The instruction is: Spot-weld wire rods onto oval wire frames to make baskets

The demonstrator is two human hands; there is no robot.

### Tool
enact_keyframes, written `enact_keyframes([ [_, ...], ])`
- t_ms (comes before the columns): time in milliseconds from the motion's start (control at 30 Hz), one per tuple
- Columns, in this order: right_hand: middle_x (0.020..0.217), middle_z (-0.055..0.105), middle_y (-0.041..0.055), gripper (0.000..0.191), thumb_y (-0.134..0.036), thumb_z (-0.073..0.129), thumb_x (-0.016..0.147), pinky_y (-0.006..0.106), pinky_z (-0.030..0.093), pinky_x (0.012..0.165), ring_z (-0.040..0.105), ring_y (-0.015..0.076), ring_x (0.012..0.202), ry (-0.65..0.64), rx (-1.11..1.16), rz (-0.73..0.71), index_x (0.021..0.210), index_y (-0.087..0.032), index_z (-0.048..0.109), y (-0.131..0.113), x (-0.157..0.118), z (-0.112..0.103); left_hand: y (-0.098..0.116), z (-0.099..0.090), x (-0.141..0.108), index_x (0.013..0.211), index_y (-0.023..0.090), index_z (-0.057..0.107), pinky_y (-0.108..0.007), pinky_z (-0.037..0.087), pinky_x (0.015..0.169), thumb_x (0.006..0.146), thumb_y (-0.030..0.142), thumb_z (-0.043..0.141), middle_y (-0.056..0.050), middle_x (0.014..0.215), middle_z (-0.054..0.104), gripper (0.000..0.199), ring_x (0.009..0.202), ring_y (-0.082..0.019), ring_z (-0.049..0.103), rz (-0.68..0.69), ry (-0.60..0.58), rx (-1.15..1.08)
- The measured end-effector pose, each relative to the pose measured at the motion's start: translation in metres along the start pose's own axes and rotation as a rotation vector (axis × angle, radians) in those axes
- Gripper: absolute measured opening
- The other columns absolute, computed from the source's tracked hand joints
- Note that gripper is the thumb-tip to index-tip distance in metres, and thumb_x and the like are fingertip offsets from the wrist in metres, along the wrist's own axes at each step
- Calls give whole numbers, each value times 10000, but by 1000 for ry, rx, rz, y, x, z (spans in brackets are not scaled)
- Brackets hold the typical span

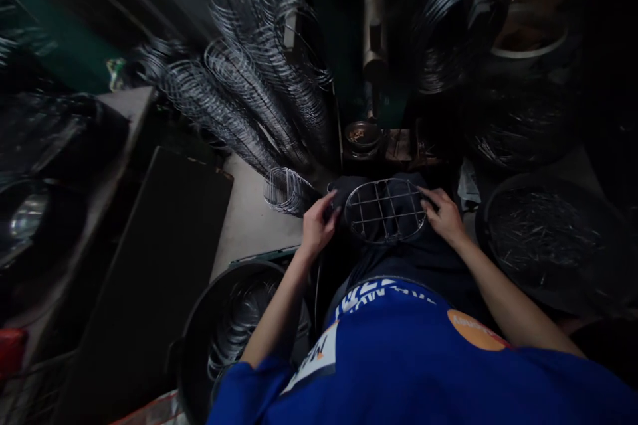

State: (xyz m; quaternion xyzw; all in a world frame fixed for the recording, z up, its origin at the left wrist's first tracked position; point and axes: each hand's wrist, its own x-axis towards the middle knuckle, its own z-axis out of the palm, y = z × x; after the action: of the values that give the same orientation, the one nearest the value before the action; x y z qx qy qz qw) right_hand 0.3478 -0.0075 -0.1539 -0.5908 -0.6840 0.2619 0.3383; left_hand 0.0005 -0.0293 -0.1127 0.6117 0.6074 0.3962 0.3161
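Observation:
An oval wire rack (383, 218) with a crossed grid lies over my dark-trousered lap. My right hand (445, 216) pinches its right rim between thumb and fingers. My left hand (319, 222) is a little left of the rack, apart from its rim, with thumb and fingers curled toward each other. A small loop, perhaps a wire end, shows by its fingertips; what they hold, if anything, is too small and dark to name.
Tall stacks of wire rings (259, 86) lean ahead on the left. A black tub of wire rings (187, 345) stands by my left arm. On the right is a wide basin of short wire pieces (491, 212). A machine's metal rod (375, 20) hangs ahead, above a small bowl (363, 139).

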Motion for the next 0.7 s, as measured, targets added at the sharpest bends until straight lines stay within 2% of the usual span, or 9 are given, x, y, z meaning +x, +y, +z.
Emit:
enact_keyframes([
  [67,1042,669,91,355,-382,509,976,461,525,967,646,265,996,15,-39,-5,1214,-251,737,-20,4,-14,35,-28,6,1300,226,696,-244,583,772,894,314,704,-37,947,756,415,777,-139,688,35,146,-128],
  [133,1151,676,111,383,-457,521,996,465,531,974,645,287,1077,53,4,-11,1264,-263,714,-50,13,-24,82,-45,10,1265,238,712,-170,483,524,910,331,704,21,709,638,367,532,-75,537,132,256,-404],
  [233,1420,578,114,631,-592,517,994,396,593,853,665,271,1104,-116,347,-20,1558,-322,433,-104,25,-27,145,-38,13,1250,271,699,-139,327,400,921,353,710,51,645,506,339,448,-43,380,258,429,-699],
  [300,1364,616,102,654,-589,481,1017,353,611,751,710,220,951,-281,554,-3,1607,-354,324,-134,26,-25,166,-18,12,1263,307,672,-132,321,400,935,357,699,48,691,510,333,464,-40,372,210,494,-774],
  [367,1154,694,66,575,-515,437,1057,319,607,675,704,160,750,-337,647,60,1601,-361,336,-150,19,-27,166,4,10,1280,326,642,-125,323,404,938,363,694,44,738,526,348,479,-38,380,89,493,-811],
  [433,1067,704,44,527,-429,424,1073,306,608,660,694,138,702,-411,660,90,1592,-369,357,-151,10,-35,149,22,9,1295,328,611,-119,320,407,939,368,688,46,762,526,367,479,-33,373,-49,454,-837],
  [567,1469,539,73,718,-340,653,962,363,621,859,660,231,1158,-707,527,-30,1597,-420,329,-146,-7,-45,107,37,15,1326,320,549,-119,308,411,939,361,666,56,799,540,406,451,-13,336,-222,485,-838],
  [633,1493,513,67,664,-338,732,906,382,603,923,588,264,1276,-694,478,-82,1517,-404,481,-148,-13,-39,95,40,21,1363,316,516,-124,301,406,938,349,653,53,831,565,448,437,-5,333,-258,509,-816],
  [700,1261,655,69,313,-350,669,955,376,600,895,655,240,1142,-570,515,-70,1267,-334,691,-149,-15,-29,90,41,24,1403,318,483,-130,310,408,931,328,646,49,862,589,498,432,-2,347,-269,488,-794],
])
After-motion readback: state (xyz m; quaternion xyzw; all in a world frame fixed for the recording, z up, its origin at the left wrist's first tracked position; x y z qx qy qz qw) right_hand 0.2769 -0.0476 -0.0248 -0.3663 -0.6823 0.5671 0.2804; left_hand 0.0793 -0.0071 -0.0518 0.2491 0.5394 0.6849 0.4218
